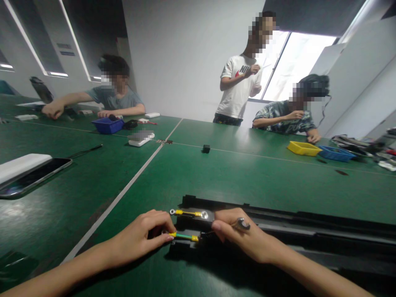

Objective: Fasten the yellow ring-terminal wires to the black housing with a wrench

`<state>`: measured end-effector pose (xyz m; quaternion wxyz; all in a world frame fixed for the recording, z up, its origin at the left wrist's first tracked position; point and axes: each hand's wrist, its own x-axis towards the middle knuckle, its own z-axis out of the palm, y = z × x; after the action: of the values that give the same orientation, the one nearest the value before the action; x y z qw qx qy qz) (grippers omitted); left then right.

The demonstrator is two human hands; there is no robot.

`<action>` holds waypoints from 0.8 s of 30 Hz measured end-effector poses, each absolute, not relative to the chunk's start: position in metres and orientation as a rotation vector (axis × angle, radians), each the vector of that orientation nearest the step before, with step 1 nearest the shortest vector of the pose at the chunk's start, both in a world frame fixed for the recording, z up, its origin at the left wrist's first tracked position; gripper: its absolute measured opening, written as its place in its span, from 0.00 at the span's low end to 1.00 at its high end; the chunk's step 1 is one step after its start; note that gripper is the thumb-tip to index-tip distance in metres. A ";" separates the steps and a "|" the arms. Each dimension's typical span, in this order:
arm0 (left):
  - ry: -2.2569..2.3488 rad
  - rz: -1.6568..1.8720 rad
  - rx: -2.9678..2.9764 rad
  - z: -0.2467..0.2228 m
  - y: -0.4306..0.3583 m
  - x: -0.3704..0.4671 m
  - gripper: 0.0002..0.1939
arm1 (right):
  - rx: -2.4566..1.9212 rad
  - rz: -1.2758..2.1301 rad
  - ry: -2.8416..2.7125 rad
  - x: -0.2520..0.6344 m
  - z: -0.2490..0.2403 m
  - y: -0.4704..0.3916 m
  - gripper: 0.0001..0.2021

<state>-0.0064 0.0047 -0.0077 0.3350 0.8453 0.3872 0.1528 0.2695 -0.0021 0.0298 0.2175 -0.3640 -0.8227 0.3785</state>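
A short green-and-yellow wire [184, 236] with yellow-sleeved ends lies across the near end of a long black housing [278, 222]. At its left end, my left hand [151, 229] pinches the yellow sleeve between thumb and fingers. My right hand [244, 235] is closed around a small metal wrench [243, 224], whose open jaw sticks out above the hand. The wrench's other end is dark and hard to make out, near the wire's right end. Just beyond, a yellow wire [187, 213] with ring terminals is attached at its right ring to a grey metal part; its left ring overhangs the housing's end.
A phone [37, 177] and a white box [21, 165] lie at left on the green table [148, 177]. A small black block [206, 149] stands ahead. Blue bin [108, 125], yellow tray [304, 148] and blue tray [335, 153] stand farther off, near several people.
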 end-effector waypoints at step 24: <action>1.011 0.390 2.193 -0.008 0.006 -0.005 0.06 | -0.933 1.078 -2.214 0.270 0.030 -0.004 0.26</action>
<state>-0.0054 0.0064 -0.0078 0.3408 0.8429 0.3885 0.1498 0.2700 -0.0038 0.0299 0.2515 -0.3431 -0.8136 0.3963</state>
